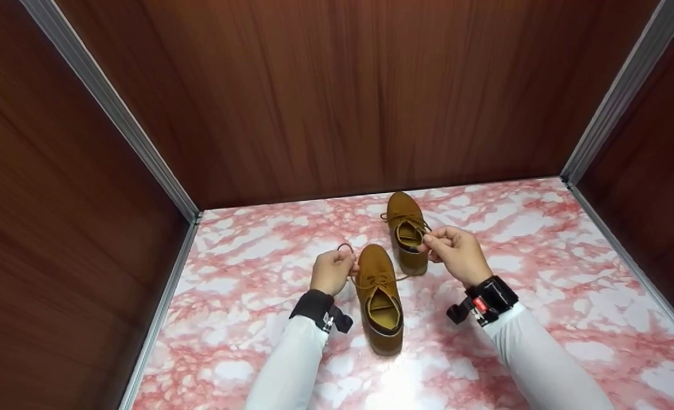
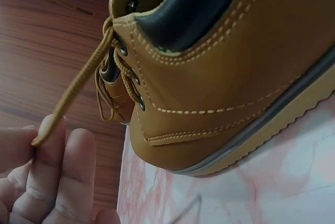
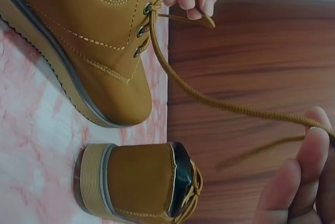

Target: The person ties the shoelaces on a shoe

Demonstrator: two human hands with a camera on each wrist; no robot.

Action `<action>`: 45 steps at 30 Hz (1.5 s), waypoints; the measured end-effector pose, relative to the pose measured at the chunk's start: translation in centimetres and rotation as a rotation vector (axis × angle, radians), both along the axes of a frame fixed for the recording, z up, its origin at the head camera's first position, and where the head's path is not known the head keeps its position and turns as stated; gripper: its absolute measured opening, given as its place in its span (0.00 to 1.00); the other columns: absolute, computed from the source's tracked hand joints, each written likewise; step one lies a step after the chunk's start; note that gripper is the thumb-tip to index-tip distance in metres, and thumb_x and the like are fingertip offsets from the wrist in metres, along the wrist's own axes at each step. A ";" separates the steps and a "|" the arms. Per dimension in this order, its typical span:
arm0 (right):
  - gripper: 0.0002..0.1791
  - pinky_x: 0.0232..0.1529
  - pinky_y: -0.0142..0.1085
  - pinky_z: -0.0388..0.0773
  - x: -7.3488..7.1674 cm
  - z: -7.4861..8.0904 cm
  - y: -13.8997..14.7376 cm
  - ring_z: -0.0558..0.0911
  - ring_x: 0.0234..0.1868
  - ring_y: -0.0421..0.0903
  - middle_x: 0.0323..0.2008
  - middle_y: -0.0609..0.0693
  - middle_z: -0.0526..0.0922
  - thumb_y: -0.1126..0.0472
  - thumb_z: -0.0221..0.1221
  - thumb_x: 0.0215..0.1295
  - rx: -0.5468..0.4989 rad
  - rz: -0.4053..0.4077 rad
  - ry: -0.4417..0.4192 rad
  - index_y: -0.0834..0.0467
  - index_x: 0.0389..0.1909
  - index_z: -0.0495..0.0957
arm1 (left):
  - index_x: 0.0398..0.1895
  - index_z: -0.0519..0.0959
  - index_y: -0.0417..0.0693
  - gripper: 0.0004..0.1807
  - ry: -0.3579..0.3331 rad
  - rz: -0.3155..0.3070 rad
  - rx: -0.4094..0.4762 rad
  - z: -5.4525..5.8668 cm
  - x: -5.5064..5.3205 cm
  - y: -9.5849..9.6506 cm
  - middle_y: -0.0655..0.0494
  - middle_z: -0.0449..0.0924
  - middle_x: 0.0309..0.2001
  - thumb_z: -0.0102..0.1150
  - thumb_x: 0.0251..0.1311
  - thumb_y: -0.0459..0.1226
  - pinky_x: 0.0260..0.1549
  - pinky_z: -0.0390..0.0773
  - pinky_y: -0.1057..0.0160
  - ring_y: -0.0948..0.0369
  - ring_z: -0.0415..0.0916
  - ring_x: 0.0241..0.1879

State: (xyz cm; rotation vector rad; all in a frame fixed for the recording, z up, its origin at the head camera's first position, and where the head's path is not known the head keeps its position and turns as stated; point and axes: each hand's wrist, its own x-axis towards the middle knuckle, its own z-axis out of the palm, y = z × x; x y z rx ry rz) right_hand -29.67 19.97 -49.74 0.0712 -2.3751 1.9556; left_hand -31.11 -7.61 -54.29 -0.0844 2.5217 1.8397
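A tan lace-up shoe (image 1: 375,262) with a dark padded collar stands on the table, toe pointing away. To its left, my left hand (image 1: 332,272) pinches one shoelace (image 2: 78,85) between thumb and fingertip; the lace runs from the top eyelet. Right of the shoe, my right hand (image 1: 458,254) pinches the other shoelace (image 3: 225,103), its loose end hanging past the fingers. Both laces stretch outward from the shoe's throat. Behind and to the right stands a second tan shoe (image 1: 402,206), its laces tied in a bow. In the head view my right fingertips overlap its heel.
The table (image 1: 245,330) has a pink and white marbled top. Brown wood-grain panels (image 1: 325,102) stand at the back and both sides, joined by grey metal strips (image 1: 114,108). A black strap with a small device sits on each wrist.
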 end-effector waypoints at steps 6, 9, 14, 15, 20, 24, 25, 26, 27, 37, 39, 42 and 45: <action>0.15 0.35 0.33 0.87 -0.4 0.0 -0.7 0.86 0.27 0.40 0.34 0.59 0.91 0.60 0.63 0.75 0.019 0.008 0.005 0.71 0.45 0.80 | 0.48 0.84 0.31 0.13 -0.005 -0.046 0.036 -0.1 0.2 0.1 0.31 0.88 0.40 0.56 0.71 0.32 0.40 0.88 0.55 0.57 0.87 0.31; 0.15 0.35 0.34 0.87 -0.6 0.1 -1.0 0.87 0.27 0.40 0.33 0.55 0.92 0.61 0.62 0.75 0.016 0.025 -0.010 0.72 0.46 0.80 | 0.48 0.84 0.30 0.12 0.020 -0.079 0.022 -0.2 0.4 0.1 0.33 0.89 0.40 0.58 0.69 0.30 0.40 0.88 0.57 0.53 0.87 0.33; 0.14 0.33 0.32 0.86 -0.8 0.4 -1.7 0.86 0.26 0.39 0.34 0.57 0.92 0.63 0.62 0.75 0.025 0.065 -0.025 0.73 0.47 0.80 | 0.48 0.87 0.33 0.12 0.071 -0.096 -0.054 -0.4 0.8 0.0 0.44 0.92 0.38 0.66 0.66 0.32 0.36 0.84 0.68 0.46 0.90 0.41; 0.14 0.33 0.33 0.86 -0.9 0.5 -1.8 0.86 0.26 0.40 0.34 0.58 0.92 0.63 0.62 0.74 0.035 0.067 -0.025 0.73 0.46 0.80 | 0.47 0.87 0.34 0.12 0.077 -0.095 -0.069 -0.3 0.9 0.0 0.45 0.92 0.38 0.68 0.65 0.33 0.36 0.84 0.68 0.47 0.91 0.41; 0.13 0.33 0.34 0.86 -1.3 0.5 -2.1 0.86 0.26 0.40 0.35 0.59 0.92 0.62 0.62 0.75 0.083 0.083 -0.019 0.71 0.45 0.80 | 0.40 0.90 0.43 0.07 0.109 -0.078 -0.148 -0.3 1.0 0.0 0.50 0.93 0.36 0.72 0.63 0.37 0.34 0.84 0.68 0.59 0.90 0.35; 0.12 0.34 0.33 0.86 -1.6 0.6 -2.4 0.87 0.29 0.41 0.37 0.60 0.91 0.62 0.62 0.74 0.100 0.082 -0.021 0.70 0.44 0.81 | 0.35 0.90 0.48 0.05 0.137 -0.061 -0.205 -0.5 1.1 0.0 0.53 0.92 0.34 0.74 0.61 0.40 0.33 0.82 0.67 0.64 0.88 0.32; 0.12 0.35 0.34 0.87 -1.6 0.6 -2.6 0.87 0.30 0.42 0.37 0.60 0.91 0.62 0.62 0.74 0.102 0.083 -0.020 0.70 0.43 0.82 | 0.34 0.90 0.48 0.05 0.142 -0.060 -0.210 -0.6 1.1 0.0 0.54 0.92 0.33 0.74 0.61 0.40 0.33 0.81 0.67 0.65 0.87 0.32; 0.12 0.35 0.34 0.87 -1.6 0.6 -2.7 0.88 0.30 0.42 0.37 0.61 0.91 0.62 0.63 0.74 0.107 0.085 -0.018 0.70 0.43 0.82 | 0.34 0.90 0.49 0.05 0.140 -0.058 -0.215 -0.6 1.1 0.0 0.54 0.92 0.33 0.74 0.61 0.40 0.33 0.81 0.67 0.65 0.86 0.31; 0.12 0.36 0.34 0.87 -1.7 0.7 -2.8 0.88 0.31 0.41 0.38 0.61 0.91 0.62 0.63 0.74 0.111 0.087 -0.014 0.70 0.43 0.82 | 0.35 0.90 0.49 0.05 0.138 -0.059 -0.216 -0.7 1.1 0.0 0.55 0.92 0.32 0.74 0.61 0.41 0.33 0.81 0.67 0.66 0.86 0.31; 0.12 0.34 0.33 0.87 -2.3 0.6 -4.1 0.85 0.30 0.37 0.38 0.60 0.89 0.63 0.64 0.73 0.139 0.099 0.007 0.71 0.44 0.83 | 0.36 0.90 0.50 0.04 0.092 -0.076 -0.157 -1.1 1.2 0.2 0.55 0.92 0.31 0.73 0.62 0.40 0.32 0.80 0.69 0.66 0.86 0.30; 0.12 0.33 0.32 0.86 -2.4 0.6 -4.4 0.85 0.29 0.40 0.35 0.56 0.89 0.63 0.64 0.73 0.150 0.103 0.018 0.71 0.43 0.83 | 0.36 0.90 0.50 0.04 0.088 -0.077 -0.147 -1.1 1.2 0.1 0.55 0.92 0.32 0.73 0.62 0.40 0.33 0.80 0.69 0.66 0.86 0.31; 0.11 0.30 0.31 0.84 -2.6 0.6 -4.9 0.86 0.27 0.44 0.30 0.50 0.87 0.62 0.65 0.72 0.171 0.107 0.036 0.69 0.42 0.84 | 0.36 0.90 0.50 0.04 0.094 -0.082 -0.145 -1.2 1.2 0.1 0.55 0.92 0.33 0.74 0.62 0.40 0.35 0.81 0.69 0.67 0.86 0.32; 0.10 0.28 0.28 0.81 -2.7 0.6 -5.3 0.86 0.27 0.46 0.28 0.51 0.87 0.61 0.65 0.72 0.199 0.111 0.051 0.66 0.40 0.85 | 0.36 0.91 0.49 0.04 0.108 -0.092 -0.155 -1.3 1.2 0.0 0.55 0.92 0.34 0.74 0.62 0.39 0.35 0.81 0.70 0.67 0.87 0.33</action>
